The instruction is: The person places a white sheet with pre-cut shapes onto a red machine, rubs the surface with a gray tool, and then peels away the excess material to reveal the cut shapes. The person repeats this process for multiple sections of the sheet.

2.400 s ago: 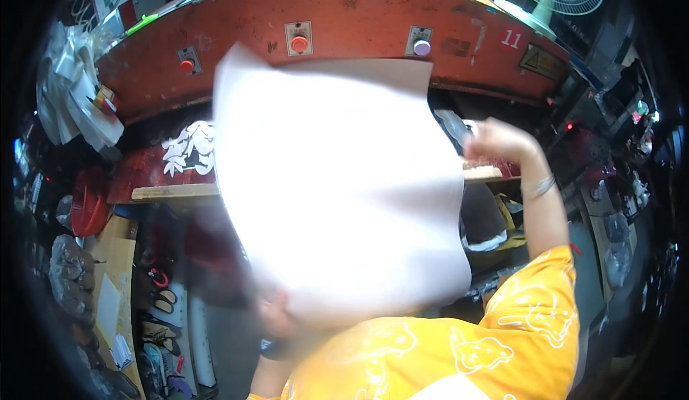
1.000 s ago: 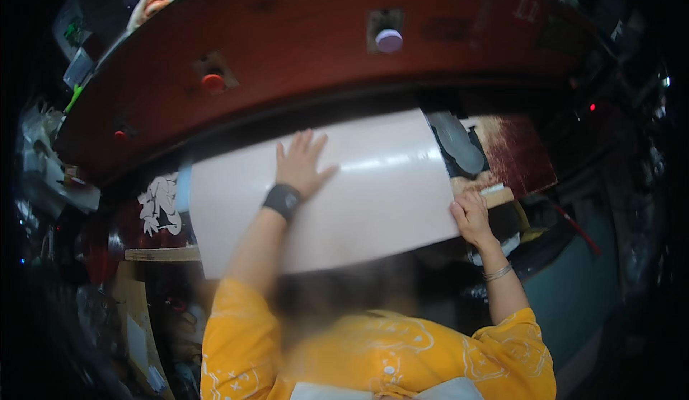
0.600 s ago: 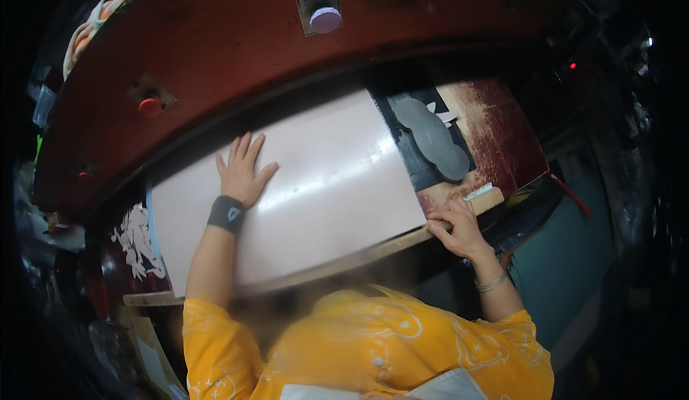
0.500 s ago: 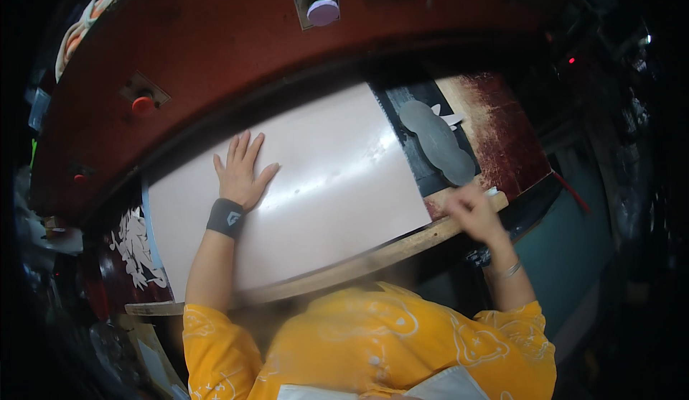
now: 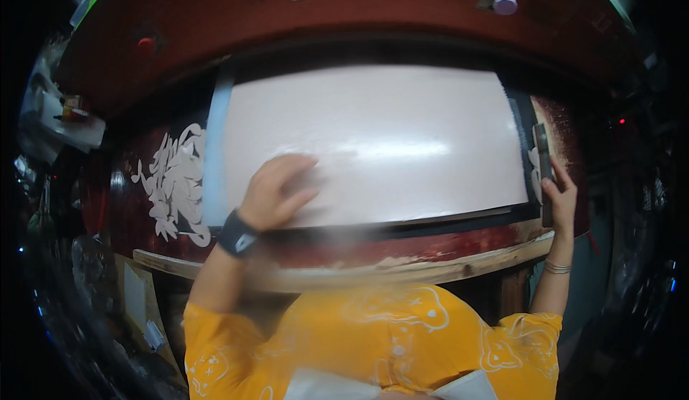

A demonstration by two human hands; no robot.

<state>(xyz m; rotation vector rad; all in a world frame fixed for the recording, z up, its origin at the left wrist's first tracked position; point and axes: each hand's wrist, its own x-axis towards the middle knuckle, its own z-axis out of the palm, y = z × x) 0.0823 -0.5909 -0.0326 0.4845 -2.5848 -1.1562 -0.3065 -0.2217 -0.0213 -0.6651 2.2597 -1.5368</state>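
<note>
My right hand [image 5: 563, 197] grips a grey sole-shaped cutting die [image 5: 542, 152], turned up on its edge at the right end of the worktable. Thumb and fingers are on its near part. A large pale, glossy sheet [image 5: 373, 127] lies flat beside it to the left. Over that sheet's near left part is my left hand [image 5: 281, 188], blurred by motion, thumb and fingers apart and nothing in it. Whether it touches the sheet I cannot tell. A dark band wraps the left wrist.
Loose pale cut pieces [image 5: 176, 177] lie heaped left of a light blue strip [image 5: 217, 149]. A dark red machine beam [image 5: 402, 19] with red and lilac knobs spans the far side. A wooden rail [image 5: 402, 262] edges the table in front of me.
My right hand has taken hold of the die, which lay flat, and tipped it on edge. My left hand has come back toward me off its flat press. The view has swung left.
</note>
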